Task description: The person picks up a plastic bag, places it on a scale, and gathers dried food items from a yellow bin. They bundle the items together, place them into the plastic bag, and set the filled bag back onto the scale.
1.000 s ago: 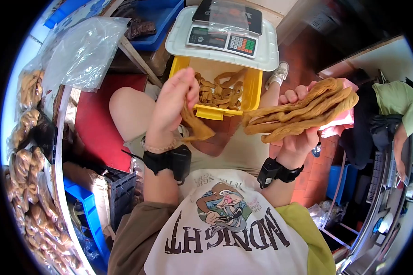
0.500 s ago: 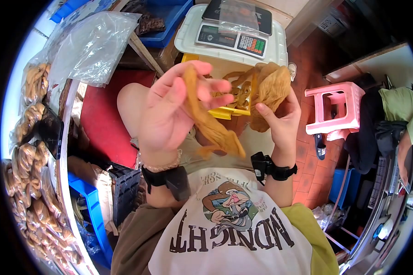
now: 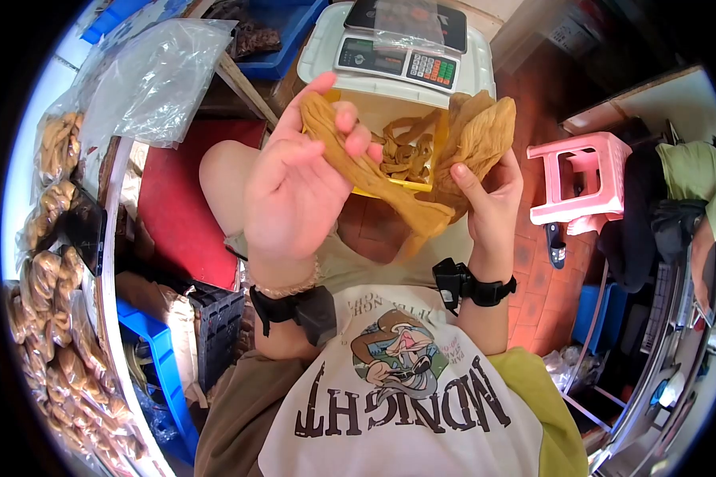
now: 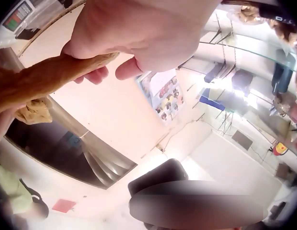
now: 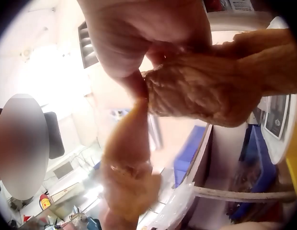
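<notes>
In the head view my left hand (image 3: 290, 203) is raised, palm toward me, and pinches the upper end of a long, wrinkled brown strip (image 3: 370, 175). That strip slants down to the right, its loose end hanging before my right hand (image 3: 497, 199). A folded bundle of similar brown strips (image 3: 485, 131) is gripped in my right hand, thumb on the near side. In the right wrist view the bundle (image 5: 201, 88) juts sideways from the fingers, and the blurred strip (image 5: 129, 167) passes below. Behind both hands stands a yellow tub (image 3: 441, 147) with more brown pieces inside.
A digital scale (image 3: 398, 60) sits on a white lid (image 3: 318, 60) at the tub's back. Bagged brown strips (image 3: 56, 318) line the left shelf. A pink stool (image 3: 553, 213) and another person (image 3: 696, 175) are at right, with a blue tray (image 3: 290, 56) behind.
The bundle has swung from lying flat at the right to upright beside the tub. The left hand has turned palm up, and its strip now stretches toward the right hand.
</notes>
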`<state>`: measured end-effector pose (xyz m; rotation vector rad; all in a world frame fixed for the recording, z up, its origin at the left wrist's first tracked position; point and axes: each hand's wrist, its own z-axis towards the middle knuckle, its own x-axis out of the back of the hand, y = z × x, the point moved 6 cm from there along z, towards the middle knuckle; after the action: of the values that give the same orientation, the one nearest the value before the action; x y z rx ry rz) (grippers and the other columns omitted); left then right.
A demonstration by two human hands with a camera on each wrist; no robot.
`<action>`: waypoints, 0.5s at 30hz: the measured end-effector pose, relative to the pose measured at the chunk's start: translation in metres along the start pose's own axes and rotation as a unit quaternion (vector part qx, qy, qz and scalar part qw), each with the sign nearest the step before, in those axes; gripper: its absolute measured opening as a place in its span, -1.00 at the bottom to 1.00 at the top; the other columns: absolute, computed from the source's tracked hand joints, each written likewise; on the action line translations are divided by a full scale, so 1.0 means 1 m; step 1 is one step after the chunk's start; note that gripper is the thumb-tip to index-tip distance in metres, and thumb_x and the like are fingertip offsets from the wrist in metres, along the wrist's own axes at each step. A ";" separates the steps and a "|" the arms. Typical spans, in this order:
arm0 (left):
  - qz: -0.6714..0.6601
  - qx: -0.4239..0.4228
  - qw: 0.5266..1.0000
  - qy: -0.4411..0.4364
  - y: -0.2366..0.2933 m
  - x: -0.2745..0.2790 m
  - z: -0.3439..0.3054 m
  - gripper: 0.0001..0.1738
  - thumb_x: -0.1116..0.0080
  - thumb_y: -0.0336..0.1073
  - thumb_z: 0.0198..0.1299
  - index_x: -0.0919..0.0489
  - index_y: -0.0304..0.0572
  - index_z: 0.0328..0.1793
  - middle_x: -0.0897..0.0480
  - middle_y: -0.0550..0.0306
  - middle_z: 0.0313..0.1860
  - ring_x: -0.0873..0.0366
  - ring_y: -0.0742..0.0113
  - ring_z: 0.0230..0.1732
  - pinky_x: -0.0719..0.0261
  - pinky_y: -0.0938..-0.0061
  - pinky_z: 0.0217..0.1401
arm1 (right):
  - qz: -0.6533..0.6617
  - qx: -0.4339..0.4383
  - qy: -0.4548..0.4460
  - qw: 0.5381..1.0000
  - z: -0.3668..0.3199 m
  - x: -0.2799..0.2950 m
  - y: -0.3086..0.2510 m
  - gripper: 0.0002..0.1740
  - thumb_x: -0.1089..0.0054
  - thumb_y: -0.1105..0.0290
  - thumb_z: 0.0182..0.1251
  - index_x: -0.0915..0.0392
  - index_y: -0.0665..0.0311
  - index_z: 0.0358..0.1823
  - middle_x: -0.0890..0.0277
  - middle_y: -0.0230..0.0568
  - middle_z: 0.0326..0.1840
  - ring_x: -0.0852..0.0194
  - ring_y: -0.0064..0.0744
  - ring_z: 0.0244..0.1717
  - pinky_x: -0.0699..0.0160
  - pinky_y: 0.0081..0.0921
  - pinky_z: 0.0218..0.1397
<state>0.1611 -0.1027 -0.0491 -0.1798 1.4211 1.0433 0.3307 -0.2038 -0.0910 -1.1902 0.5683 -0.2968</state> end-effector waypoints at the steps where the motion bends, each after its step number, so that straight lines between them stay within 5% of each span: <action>1: -0.019 -0.010 1.000 0.007 0.001 0.003 0.000 -0.56 0.22 -0.53 0.26 -0.20 -0.17 0.28 -0.40 0.00 -0.10 -0.43 0.22 -0.06 -0.41 0.18 0.19 | 0.000 0.000 0.001 1.000 0.000 0.001 0.002 -0.34 -0.36 0.58 0.09 -0.29 0.41 0.25 -0.47 -0.18 0.10 -0.44 -0.42 0.12 -0.39 -0.45 0.21; 8: 0.062 -0.141 0.985 0.081 0.019 0.016 -0.003 -0.51 0.10 -0.69 0.19 -0.21 -0.28 0.25 -0.40 0.00 0.01 -0.40 0.10 0.17 -0.29 -0.08 0.40 | 0.037 -0.030 0.027 0.998 0.002 0.005 0.018 -0.40 -0.33 0.57 0.13 -0.32 0.40 0.22 -0.47 -0.22 0.09 -0.44 -0.43 0.11 -0.39 -0.46 0.21; 15: 0.129 -0.262 0.946 0.141 0.040 0.024 -0.008 -0.58 0.00 -0.61 0.26 -0.24 -0.33 0.23 -0.49 0.01 -0.02 -0.49 0.12 0.10 -0.48 0.02 0.28 | 0.162 -0.033 0.091 0.982 0.000 0.031 0.044 -0.52 -0.22 0.48 0.25 -0.33 0.41 0.18 -0.49 -0.08 0.10 -0.48 -0.31 0.10 -0.43 -0.34 0.22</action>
<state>0.1234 -0.0737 -0.0528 -0.5601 1.4141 1.6574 0.3529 -0.2039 -0.1400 -1.1194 0.9260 -0.1086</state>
